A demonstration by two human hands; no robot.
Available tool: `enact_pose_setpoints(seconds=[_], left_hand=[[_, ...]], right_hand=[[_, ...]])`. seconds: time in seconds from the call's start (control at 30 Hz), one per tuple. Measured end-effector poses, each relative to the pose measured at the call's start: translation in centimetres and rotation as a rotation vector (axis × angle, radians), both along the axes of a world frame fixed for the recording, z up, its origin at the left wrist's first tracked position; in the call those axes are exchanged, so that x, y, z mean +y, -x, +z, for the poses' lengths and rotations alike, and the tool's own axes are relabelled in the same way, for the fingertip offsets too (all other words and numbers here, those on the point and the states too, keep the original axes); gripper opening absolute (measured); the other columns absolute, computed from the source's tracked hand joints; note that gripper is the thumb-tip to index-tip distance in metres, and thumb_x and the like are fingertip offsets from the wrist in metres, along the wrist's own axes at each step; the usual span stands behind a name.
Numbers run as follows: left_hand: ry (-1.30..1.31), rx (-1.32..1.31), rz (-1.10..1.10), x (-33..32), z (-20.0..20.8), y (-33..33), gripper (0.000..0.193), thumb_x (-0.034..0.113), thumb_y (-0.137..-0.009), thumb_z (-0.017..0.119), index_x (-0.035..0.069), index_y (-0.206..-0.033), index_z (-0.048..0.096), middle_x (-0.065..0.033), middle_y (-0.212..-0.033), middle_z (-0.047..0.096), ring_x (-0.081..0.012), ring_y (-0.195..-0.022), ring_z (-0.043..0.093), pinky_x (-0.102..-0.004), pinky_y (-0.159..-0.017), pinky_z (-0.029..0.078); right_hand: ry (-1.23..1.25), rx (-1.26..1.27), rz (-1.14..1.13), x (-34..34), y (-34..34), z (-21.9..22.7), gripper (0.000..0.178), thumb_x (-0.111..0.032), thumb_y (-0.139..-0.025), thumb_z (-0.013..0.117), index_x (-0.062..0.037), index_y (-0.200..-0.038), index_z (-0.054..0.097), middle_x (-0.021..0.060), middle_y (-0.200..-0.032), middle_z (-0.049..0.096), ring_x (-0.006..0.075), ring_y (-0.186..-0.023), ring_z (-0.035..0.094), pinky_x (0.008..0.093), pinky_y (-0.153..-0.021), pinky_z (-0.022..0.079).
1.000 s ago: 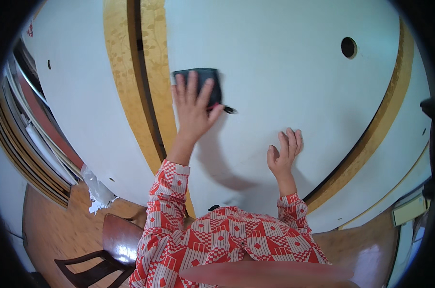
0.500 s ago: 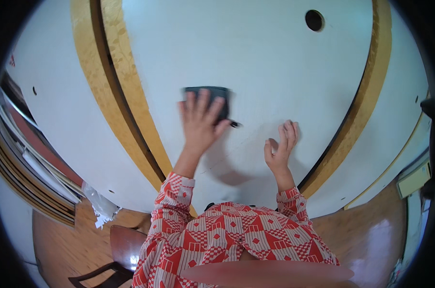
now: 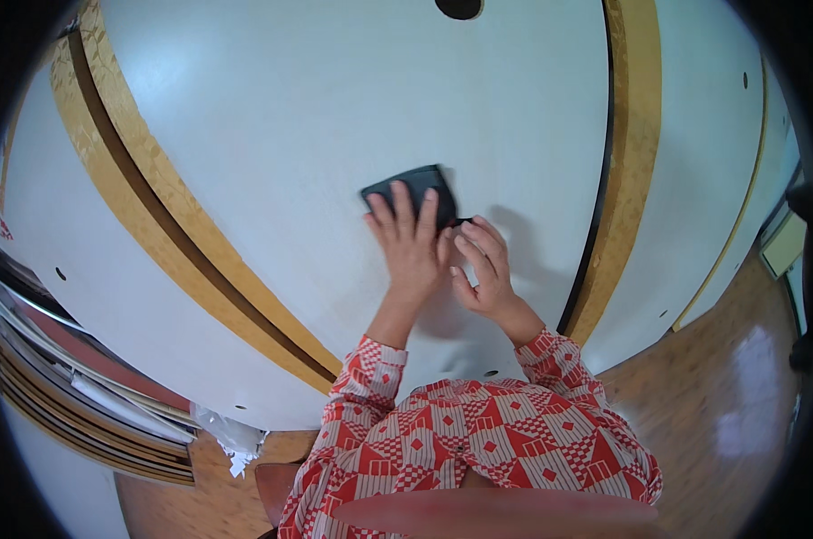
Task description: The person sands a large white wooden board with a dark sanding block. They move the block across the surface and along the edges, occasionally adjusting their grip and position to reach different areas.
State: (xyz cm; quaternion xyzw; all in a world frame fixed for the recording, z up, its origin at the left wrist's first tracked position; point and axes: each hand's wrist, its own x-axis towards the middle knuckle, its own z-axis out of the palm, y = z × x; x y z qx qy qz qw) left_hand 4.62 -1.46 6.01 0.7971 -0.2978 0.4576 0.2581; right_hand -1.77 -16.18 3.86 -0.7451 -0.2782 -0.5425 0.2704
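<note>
A black, roughly square pouch or wallet (image 3: 426, 178) with a short dark tab at its right corner sits tilted over a white surface (image 3: 298, 269). My left hand (image 3: 413, 260) is on it from the near side, fingers spread across its face and thumb by its lower right edge; part of the pouch is hidden beneath the fingers. Close by on the right is my right hand (image 3: 487, 274), fingers loosely bent and thumb apart from them. Its fingertips are at the tab, and whether they touch it I cannot tell.
Yellow patterned strips (image 3: 177, 193) with dark gaps run along both sides of the white panel. A round hole (image 3: 460, 7) lies at its far edge. Stacked boards (image 3: 92, 413) and a clear plastic bag (image 3: 231, 431) are at lower left. Wooden floor (image 3: 685, 422) shows at right.
My left hand has moved the pouch rightward over the surface, and the pouch has turned slightly. My right hand has come left to the pouch's tab. The whole view has shifted.
</note>
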Motion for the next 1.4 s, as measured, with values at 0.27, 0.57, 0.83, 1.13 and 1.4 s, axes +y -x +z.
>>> enact_pose_setpoints(seconds=[0.27, 0.57, 0.83, 1.13, 1.4], left_hand=[[-0.134, -0.005, -0.115, 0.7, 0.3, 0.3, 0.059, 0.019, -0.092, 0.065, 0.012, -0.149, 0.052, -0.0148, -0.165, 0.036, -0.0390, -0.156, 0.024, -0.0600, -0.125, 0.009], [0.041, -0.136, 0.156, 7.2, 0.0, -2.2, 0.059, 0.021, -0.090, 0.067, 0.012, -0.146, 0.052, -0.0181, -0.163, 0.037, -0.0407, -0.154, 0.026, -0.0583, -0.124, 0.012], [0.044, -0.124, 0.146, 7.7, -0.9, -2.4, 0.051, 0.029, -0.103, 0.054, 0.012, -0.150, 0.049, -0.0183, -0.164, 0.035, -0.0389, -0.155, 0.025, -0.0569, -0.124, 0.012], [-0.045, -0.229, 0.250, 6.8, -1.1, -3.2, 0.050, 0.025, -0.098, 0.059, 0.013, -0.146, 0.054, -0.0149, -0.159, 0.045, -0.0353, -0.152, 0.034, -0.0546, -0.124, 0.014], [0.001, -0.237, 0.141, 6.4, -0.9, -3.3, 0.052, 0.031, -0.103, 0.052, 0.009, -0.150, 0.049, -0.0169, -0.159, 0.044, -0.0368, -0.150, 0.036, -0.0556, -0.124, 0.017]], right_hand=[[0.022, 0.107, -0.119, -0.1, -1.8, 2.5, 0.057, -0.021, -0.094, 0.065, -0.0008, -0.145, 0.052, 0.0193, -0.152, 0.048, 0.0395, -0.140, 0.047, 0.0508, -0.115, 0.039], [0.002, -0.024, -0.589, -3.5, -4.1, 3.2, 0.049, -0.021, -0.090, 0.066, -0.0192, -0.140, 0.065, 0.0091, -0.156, 0.045, 0.0349, -0.142, 0.037, 0.0527, -0.110, 0.024], [0.279, 0.091, -0.401, 3.5, -4.3, -0.1, 0.050, -0.033, -0.091, 0.065, -0.0358, -0.141, 0.062, -0.0028, -0.157, 0.045, 0.0251, -0.146, 0.032, 0.0514, -0.110, 0.023], [-0.039, 0.074, -0.673, -5.9, -4.7, 1.7, 0.059, -0.034, -0.087, 0.070, -0.0254, -0.145, 0.059, 0.0104, -0.158, 0.041, 0.0393, -0.147, 0.029, 0.0597, -0.110, 0.022], [-0.007, 0.039, -0.593, -0.3, -7.2, 5.7, 0.061, -0.038, -0.089, 0.069, -0.0274, -0.147, 0.056, 0.0051, -0.159, 0.041, 0.0382, -0.147, 0.030, 0.0624, -0.109, 0.023]])
